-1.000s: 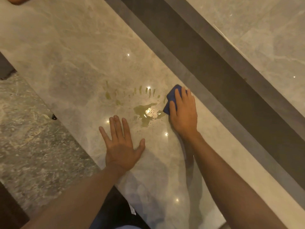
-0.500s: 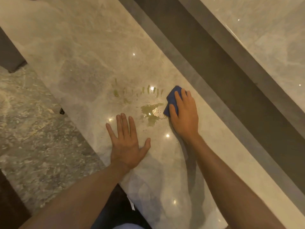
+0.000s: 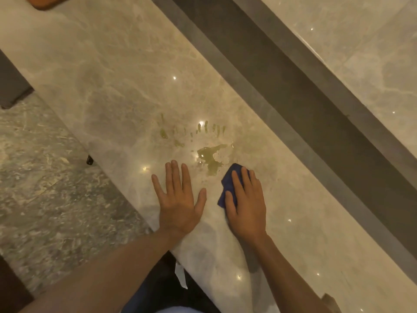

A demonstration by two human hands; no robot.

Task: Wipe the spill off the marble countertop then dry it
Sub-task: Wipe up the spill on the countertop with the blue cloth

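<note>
A greenish-yellow spill (image 3: 211,158) lies on the pale marble countertop (image 3: 108,71), with streaks and small drops (image 3: 198,129) fanned out beyond it. My right hand (image 3: 247,206) presses flat on a folded dark blue cloth (image 3: 230,184), just below and to the right of the puddle. Most of the cloth is hidden under the fingers. My left hand (image 3: 179,197) rests flat on the counter with fingers spread, holding nothing, to the left of the cloth and just below the spill.
A dark grey ledge (image 3: 282,86) runs diagonally behind the counter, with a marble wall (image 3: 361,53) beyond. The counter's near edge drops to a speckled stone floor (image 3: 45,188) at the left. An orange-brown object (image 3: 45,3) pokes in at the top left.
My right hand has slid the blue cloth from the right of the puddle down towards me, to just below it. The puddle looks about the same. My left hand stayed flat.
</note>
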